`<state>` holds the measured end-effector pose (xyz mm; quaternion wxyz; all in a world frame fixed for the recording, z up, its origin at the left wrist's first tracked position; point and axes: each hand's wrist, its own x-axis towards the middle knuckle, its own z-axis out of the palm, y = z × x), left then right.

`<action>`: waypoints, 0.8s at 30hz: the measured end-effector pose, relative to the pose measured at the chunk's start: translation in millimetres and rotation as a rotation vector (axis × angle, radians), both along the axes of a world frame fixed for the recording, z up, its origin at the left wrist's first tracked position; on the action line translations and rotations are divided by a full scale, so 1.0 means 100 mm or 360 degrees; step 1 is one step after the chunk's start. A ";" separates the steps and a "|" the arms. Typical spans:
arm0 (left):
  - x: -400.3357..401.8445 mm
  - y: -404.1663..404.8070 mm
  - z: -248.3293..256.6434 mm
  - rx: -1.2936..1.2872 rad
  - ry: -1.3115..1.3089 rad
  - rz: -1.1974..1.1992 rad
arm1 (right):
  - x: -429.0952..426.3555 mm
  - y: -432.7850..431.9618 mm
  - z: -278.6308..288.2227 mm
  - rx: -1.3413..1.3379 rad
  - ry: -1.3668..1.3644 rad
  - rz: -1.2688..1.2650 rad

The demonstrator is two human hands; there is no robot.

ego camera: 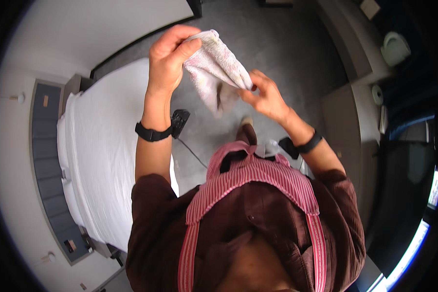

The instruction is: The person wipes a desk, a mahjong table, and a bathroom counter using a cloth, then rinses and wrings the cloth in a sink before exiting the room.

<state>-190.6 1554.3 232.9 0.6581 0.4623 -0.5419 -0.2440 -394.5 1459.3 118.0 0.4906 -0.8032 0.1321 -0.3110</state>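
Stretched between my two hands is a white terry cloth [219, 60] with faint pink and yellowish patches. My left hand [171, 54] pinches its upper left end between thumb and fingers. The fingers of my right hand [264, 95] grip the lower right corner. A loose part of the cloth hangs down between them, its lower tip blurred. Both wrists carry black straps with small dark devices, and a cable runs from the left one toward my waist. I wear a red-and-white striped apron [248, 175] over a dark brown shirt.
On the left stands a bed with a white sheet [102, 146] and a grey-blue padded headboard [51, 171]. A counter [365, 98] on the right holds a light-coloured kettle [396, 49] and a paper roll [377, 95]. Grey floor [284, 40] lies ahead.
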 end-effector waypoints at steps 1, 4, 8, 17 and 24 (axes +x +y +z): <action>0.27 -0.18 -0.05 -0.0035 -0.0209 0.0220 | 0.09 -0.14 0.04 -0.0278 -0.0156 -0.0177; 0.89 -1.05 -0.06 -0.0281 0.0377 0.0222 | 0.54 -0.51 0.29 -0.0475 -0.0256 -0.0106; 1.20 -2.11 -0.23 -0.0372 0.1135 -0.0129 | 1.24 -0.83 0.51 -0.0856 -0.0404 0.0090; 2.39 -3.82 -0.08 -0.0538 0.1588 -0.0619 | 2.43 -2.37 0.36 -0.0648 -0.0207 0.0353; 3.26 -5.00 0.05 -0.0508 0.1678 -0.0625 | 3.01 -3.74 0.45 -0.0582 -0.0183 0.0423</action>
